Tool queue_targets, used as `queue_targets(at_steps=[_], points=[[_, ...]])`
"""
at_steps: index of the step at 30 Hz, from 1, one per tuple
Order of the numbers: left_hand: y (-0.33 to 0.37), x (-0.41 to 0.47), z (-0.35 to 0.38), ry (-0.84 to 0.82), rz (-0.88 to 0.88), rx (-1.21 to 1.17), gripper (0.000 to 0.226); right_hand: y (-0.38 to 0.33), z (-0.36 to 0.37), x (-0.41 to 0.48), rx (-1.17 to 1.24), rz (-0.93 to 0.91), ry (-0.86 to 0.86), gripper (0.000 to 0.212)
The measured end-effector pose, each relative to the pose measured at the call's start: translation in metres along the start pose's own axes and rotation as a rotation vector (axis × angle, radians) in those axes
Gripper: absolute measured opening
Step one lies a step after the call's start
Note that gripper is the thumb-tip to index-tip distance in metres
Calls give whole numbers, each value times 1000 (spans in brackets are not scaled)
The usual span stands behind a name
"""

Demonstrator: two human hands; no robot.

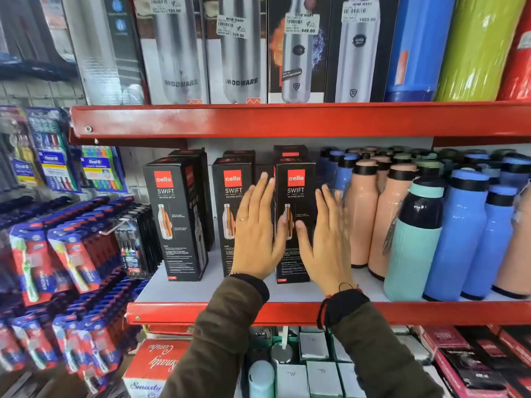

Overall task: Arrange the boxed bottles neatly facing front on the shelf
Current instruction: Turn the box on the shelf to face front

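Both hands are spread flat: the left hand [255, 231] and right hand [327, 239] flank the right-hand box [296, 208] on the shelf [184, 291], grip released. An uneven push could twist it or tip it into the peach bottles [362, 214] just outside the right hand.

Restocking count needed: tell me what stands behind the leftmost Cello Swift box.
Behind the leftmost Cello Swift box stands another black box, with only its top and right side showing. Anything further back is hidden.

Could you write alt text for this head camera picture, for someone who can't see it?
Two open hands, left hand and right hand, flank the rightmost boxed bottle of three black Cello Swift boxes facing front on a red-edged shelf. Loose pink and blue bottles stand to the right, toothbrush packs hang at left.
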State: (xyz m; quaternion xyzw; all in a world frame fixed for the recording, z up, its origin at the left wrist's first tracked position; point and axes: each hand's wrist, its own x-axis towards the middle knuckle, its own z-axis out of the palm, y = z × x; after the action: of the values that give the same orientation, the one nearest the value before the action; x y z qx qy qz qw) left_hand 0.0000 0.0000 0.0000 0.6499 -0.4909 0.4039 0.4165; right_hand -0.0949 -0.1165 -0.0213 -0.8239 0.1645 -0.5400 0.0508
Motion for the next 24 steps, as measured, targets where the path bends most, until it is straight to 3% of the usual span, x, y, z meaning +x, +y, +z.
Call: queue_targets(at_steps=[6, 11, 15, 24], points=[[-6, -20, 28, -209, -289, -294, 63, 16, 23, -12, 160, 284, -172, 70], [-13, -29, 53, -311, -542, -393, 65, 35, 38, -13, 357, 474, -323, 54], [-19, -33, 64, -349, -671, -395, 56, 44, 44, -14, 436, 467, -330, 40], [-21, -37, 76, -251, -725, -389, 46, 51, 53, -18, 471, 454, -212, 40]])
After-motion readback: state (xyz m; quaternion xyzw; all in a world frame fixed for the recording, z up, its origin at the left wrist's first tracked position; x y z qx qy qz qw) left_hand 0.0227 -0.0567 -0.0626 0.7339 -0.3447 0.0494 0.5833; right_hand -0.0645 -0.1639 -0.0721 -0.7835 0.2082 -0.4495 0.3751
